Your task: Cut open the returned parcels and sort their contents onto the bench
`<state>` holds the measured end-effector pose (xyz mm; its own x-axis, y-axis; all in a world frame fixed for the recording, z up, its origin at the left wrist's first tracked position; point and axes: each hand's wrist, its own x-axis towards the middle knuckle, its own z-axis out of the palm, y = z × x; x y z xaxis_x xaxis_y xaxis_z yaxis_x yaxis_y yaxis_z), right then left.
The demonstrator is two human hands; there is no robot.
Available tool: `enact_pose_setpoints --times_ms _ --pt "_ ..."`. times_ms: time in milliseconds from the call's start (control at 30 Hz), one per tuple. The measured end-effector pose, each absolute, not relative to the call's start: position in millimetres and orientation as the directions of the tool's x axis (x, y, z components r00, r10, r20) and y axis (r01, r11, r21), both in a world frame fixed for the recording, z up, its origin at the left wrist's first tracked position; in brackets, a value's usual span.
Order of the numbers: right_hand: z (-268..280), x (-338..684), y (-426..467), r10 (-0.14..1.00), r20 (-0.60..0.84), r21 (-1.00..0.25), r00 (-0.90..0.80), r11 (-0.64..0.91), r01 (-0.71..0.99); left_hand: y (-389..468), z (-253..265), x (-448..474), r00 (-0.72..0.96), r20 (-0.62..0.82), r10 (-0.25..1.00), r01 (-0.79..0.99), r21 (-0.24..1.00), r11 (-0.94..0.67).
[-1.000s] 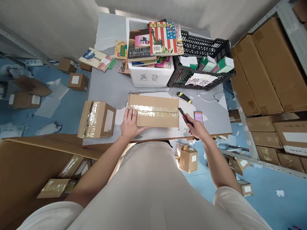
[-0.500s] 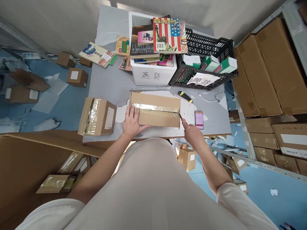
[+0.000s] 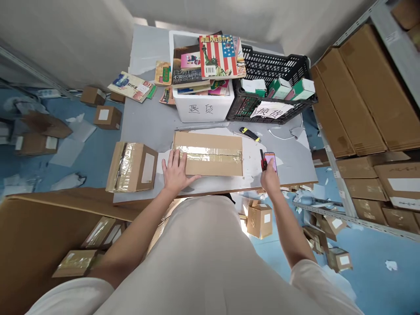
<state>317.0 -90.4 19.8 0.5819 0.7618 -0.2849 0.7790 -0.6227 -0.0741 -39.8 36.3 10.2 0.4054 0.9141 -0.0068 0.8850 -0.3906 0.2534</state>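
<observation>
A long cardboard box lies flat on the table in front of me, clear shiny tape running along its top. My left hand rests spread over its left end, holding nothing. To the right of the box, my right hand is closed on a red and black utility knife whose tip points away from me. Its index finger reaches over the screen of a phone; whether it touches the glass I cannot tell.
A taped carton stands at the table's left. A yellow-black box cutter lies behind the box. Farther back are a white bin with books and a black crate with green-white boxes. Shelved cartons line the right.
My right hand has moved right, away from the box's right end to the phone, with the knife still in it. My left hand stays on the box.
</observation>
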Motion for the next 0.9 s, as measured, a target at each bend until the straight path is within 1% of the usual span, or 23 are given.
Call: enact_pose_setpoints --times_ms 67,200,267,333,367,400,433,467,500,533,567,600,667,700,733,767,800,900 --pt "-18.9 313.5 -78.0 0.729 -0.338 -0.049 0.595 -0.645 0.763 35.4 7.6 -40.5 0.414 0.018 0.910 0.882 0.238 -0.406" --pt "-80.6 292.1 -64.5 0.744 -0.381 -0.033 0.548 -0.604 0.796 33.2 3.4 -40.7 0.427 0.059 0.902 0.876 0.221 -0.429" --pt "-94.8 286.3 -65.3 0.750 -0.386 -0.051 0.536 -0.598 0.800 29.4 1.9 -40.2 0.438 0.072 0.896 0.871 0.213 -0.443" --pt "-94.4 289.4 -65.7 0.770 -0.377 -0.098 0.515 -0.586 0.805 23.6 0.3 -40.1 0.477 0.074 0.876 0.850 0.216 -0.481" --pt "-88.5 293.9 -63.6 0.791 -0.341 -0.140 0.507 -0.577 0.805 20.5 -0.7 -40.4 0.506 0.072 0.860 0.831 0.225 -0.508" --pt "-79.0 299.3 -59.0 0.817 -0.276 -0.197 0.507 -0.564 0.802 17.5 -1.9 -40.9 0.535 0.068 0.842 0.811 0.239 -0.534" --pt "-66.4 304.3 -51.6 0.845 -0.186 -0.266 0.501 -0.535 0.802 15.1 -3.2 -41.6 0.561 0.064 0.826 0.791 0.255 -0.557" --pt "-51.4 307.8 -41.5 0.863 -0.064 -0.330 0.502 -0.493 0.805 13.3 -4.5 -42.3 0.578 0.061 0.814 0.775 0.272 -0.571" --pt "-34.8 308.7 -29.5 0.885 0.033 -0.375 0.464 -0.420 0.827 12.4 -5.9 -43.1 0.582 0.063 0.811 0.767 0.289 -0.573" --pt "-17.7 306.6 -16.4 0.923 0.090 -0.396 0.375 -0.313 0.864 12.3 -7.1 -43.6 0.577 0.069 0.814 0.765 0.304 -0.568" --pt "-1.1 301.7 -3.3 0.967 0.095 -0.390 0.237 -0.183 0.902 12.9 -8.2 -43.9 0.567 0.076 0.820 0.766 0.317 -0.559" --pt "14.0 294.7 9.0 0.993 0.066 -0.365 0.094 -0.064 0.929 14.0 -9.0 -43.9 0.559 0.084 0.825 0.767 0.326 -0.552" --pt "37.6 279.8 28.8 0.991 -0.027 -0.293 -0.128 0.114 0.949 16.9 -9.8 -43.4 0.552 0.096 0.828 0.765 0.337 -0.549" --pt "45.7 274.7 36.4 0.977 -0.071 -0.274 -0.200 0.173 0.946 17.9 -10.0 -43.1 0.556 0.097 0.826 0.761 0.339 -0.552" --pt "51.5 272.4 43.2 0.968 -0.097 -0.274 -0.232 0.198 0.941 18.3 -10.3 -43.0 0.563 0.096 0.821 0.757 0.341 -0.558" --pt "55.3 273.4 49.8 0.969 -0.099 -0.293 -0.225 0.188 0.938 18.0 -10.6 -43.1 0.569 0.096 0.817 0.752 0.342 -0.564" --pt "57.2 277.3 57.3 0.980 -0.078 -0.329 -0.182 0.147 0.933 16.8 -11.1 -43.3 0.573 0.096 0.814 0.748 0.343 -0.568" --pt "53.2 297.7 86.9 0.995 0.045 -0.471 0.085 -0.054 0.880 11.1 -11.7 -45.2 0.577 0.115 0.808 0.736 0.355 -0.576"
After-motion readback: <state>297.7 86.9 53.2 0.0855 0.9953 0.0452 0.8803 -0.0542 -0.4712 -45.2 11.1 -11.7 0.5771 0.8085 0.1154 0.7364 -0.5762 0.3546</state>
